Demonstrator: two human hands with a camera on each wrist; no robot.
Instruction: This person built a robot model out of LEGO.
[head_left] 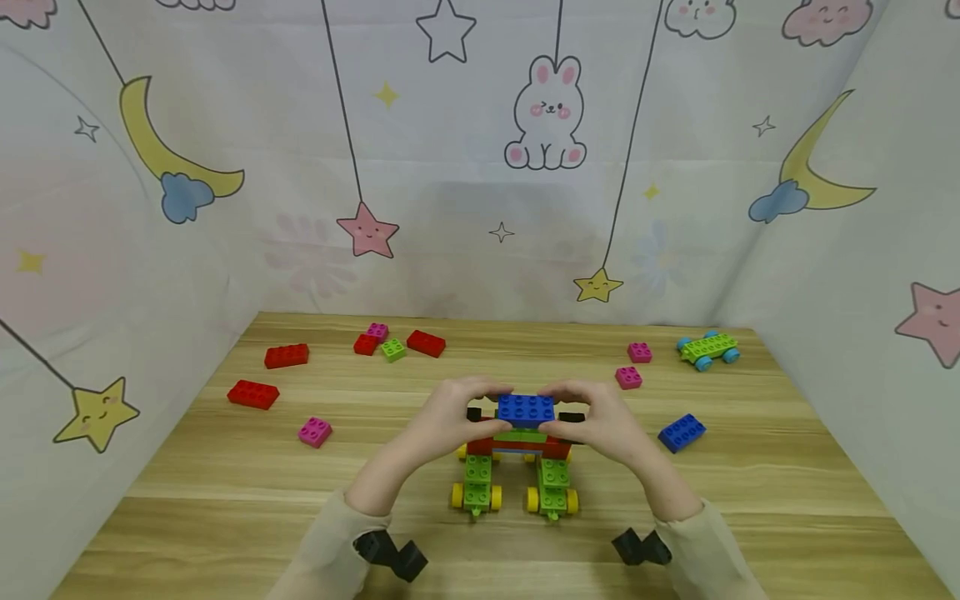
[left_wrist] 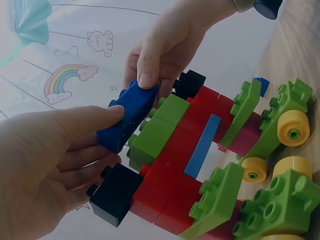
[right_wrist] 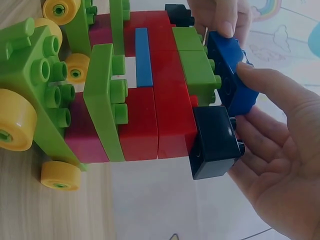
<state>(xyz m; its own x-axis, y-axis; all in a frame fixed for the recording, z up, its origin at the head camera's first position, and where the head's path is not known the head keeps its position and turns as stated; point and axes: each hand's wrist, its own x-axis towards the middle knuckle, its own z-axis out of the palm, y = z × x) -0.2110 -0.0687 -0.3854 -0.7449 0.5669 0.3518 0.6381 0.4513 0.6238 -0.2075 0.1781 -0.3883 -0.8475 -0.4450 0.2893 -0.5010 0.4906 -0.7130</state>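
Observation:
A blue building brick [head_left: 526,410] is pinched at its two ends, by my left hand [head_left: 467,413] on one side and my right hand [head_left: 596,417] on the other. In both wrist views the brick [left_wrist: 127,117] sits against the studs of green bricks [right_wrist: 197,65]; whether it is pressed down I cannot tell. Below is a structure of red bricks [left_wrist: 165,170] with a black brick [left_wrist: 116,194] at each end of its top. It stands on two green wheeled bases [head_left: 477,483] with yellow wheels [right_wrist: 15,120]. Fingers of both hands are close to the black bricks.
Red bricks [head_left: 253,394], pink bricks [head_left: 315,432] and a small green brick [head_left: 393,350] lie on the left of the wooden table [head_left: 187,517]. On the right are pink bricks [head_left: 628,377], another blue brick [head_left: 682,432] and a green wheeled base [head_left: 709,347] with blue wheels. Patterned cloth [head_left: 465,183] surrounds the table.

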